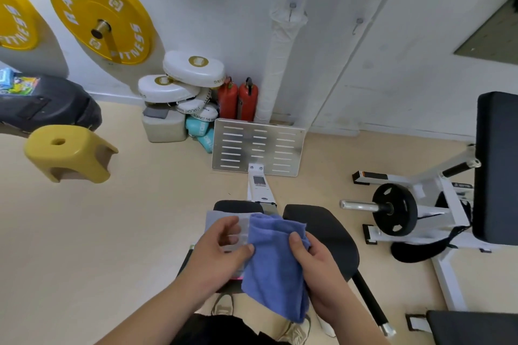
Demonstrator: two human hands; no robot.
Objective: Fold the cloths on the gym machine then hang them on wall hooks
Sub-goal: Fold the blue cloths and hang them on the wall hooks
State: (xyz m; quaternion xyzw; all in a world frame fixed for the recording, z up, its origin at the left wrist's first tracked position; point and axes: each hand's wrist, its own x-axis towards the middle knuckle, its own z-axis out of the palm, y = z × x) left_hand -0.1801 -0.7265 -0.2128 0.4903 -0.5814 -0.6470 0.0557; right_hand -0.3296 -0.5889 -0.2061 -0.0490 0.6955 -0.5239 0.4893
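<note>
Head view: both hands hold the blue cloth [276, 260] above the black pads of the gym machine [322, 230]; the left hand [221, 246] pinches the cloth's left edge, thumb on top and fingers curled; the right hand [316, 260] grips its right edge, thumb laid over the fold; the cloth hangs doubled, its upper edge ragged over the pads and its lower edge dropping near the person's shoes [294, 330]; a grey cloth [221, 217] lies flat on the machine's left pad, just past the left hand; beyond the machine's metal footplate [288, 148], the wall hooks [358, 24] sit high on the white wall; left of the machine, beige floor [126, 232] stretches to a yellow stool [70, 152]; right of the machine, a white-framed machine [448, 204] stands near, a strip of floor between them.
</note>
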